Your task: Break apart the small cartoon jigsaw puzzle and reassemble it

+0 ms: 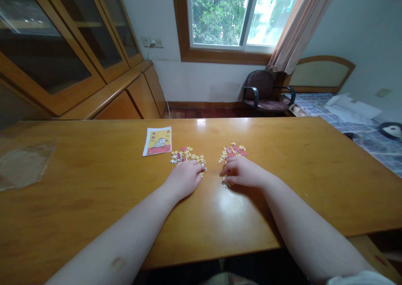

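Note:
Small jigsaw puzzle pieces lie in two loose piles on the wooden table. My left hand (pixel 186 177) rests palm down at the near edge of the left pile of puzzle pieces (pixel 188 154), which are yellow, white and some pink. Its fingers lie low and loosely bent over a few pieces, partly hiding them. Over the near side of the right pile of puzzle pieces (pixel 230 151), pink and yellow, my right hand (pixel 241 172) hovers or rests with fingers apart. A few pale pieces show under its thumb. Neither hand visibly holds a piece.
A picture card (pixel 158 141) with a white cartoon animal on yellow and pink lies left of the piles. A clear plastic bag (pixel 27 163) is on the table (pixel 103 184) at far left. Beyond stand a glass-door cabinet (pixel 94 79), an armchair (pixel 264 90) and a bed (pixel 339 113).

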Tool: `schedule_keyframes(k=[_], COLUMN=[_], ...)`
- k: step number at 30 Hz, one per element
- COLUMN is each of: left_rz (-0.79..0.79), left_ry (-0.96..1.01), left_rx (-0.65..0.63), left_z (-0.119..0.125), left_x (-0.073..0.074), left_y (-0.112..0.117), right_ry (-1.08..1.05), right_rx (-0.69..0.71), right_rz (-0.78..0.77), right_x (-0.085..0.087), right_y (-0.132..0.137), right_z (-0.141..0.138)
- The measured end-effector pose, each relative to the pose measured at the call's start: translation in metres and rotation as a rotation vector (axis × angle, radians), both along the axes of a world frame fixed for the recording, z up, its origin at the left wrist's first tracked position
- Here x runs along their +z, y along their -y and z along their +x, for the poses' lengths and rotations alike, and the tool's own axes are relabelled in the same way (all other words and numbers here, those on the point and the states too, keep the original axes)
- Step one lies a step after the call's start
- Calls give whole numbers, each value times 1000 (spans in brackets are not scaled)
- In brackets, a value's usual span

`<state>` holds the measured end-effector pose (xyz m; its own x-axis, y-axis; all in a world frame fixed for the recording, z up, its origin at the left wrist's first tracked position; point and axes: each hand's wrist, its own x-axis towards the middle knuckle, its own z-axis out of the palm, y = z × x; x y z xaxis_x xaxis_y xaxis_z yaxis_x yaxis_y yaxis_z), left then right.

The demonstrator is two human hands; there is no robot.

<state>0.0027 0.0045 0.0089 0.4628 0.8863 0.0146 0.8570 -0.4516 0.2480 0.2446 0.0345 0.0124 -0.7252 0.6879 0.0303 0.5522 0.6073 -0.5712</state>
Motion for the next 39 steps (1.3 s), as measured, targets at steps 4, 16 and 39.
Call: schedule_keyframes(k=[4,16,39], left_rz=[3,14,24], left_ry=[0,87,22], left_rx=[54,-9,-234], left_z=[0,2,17], left_x=[1,3,-1], left_y=[-1,2,10], right_ry=[35,-54,99], right_rx=[0,-211,-294], right_rz=[-103,117,-22], right_x=[0,-10,1], right_y=[2,-4,1], right_z=[-1,-4,-2])
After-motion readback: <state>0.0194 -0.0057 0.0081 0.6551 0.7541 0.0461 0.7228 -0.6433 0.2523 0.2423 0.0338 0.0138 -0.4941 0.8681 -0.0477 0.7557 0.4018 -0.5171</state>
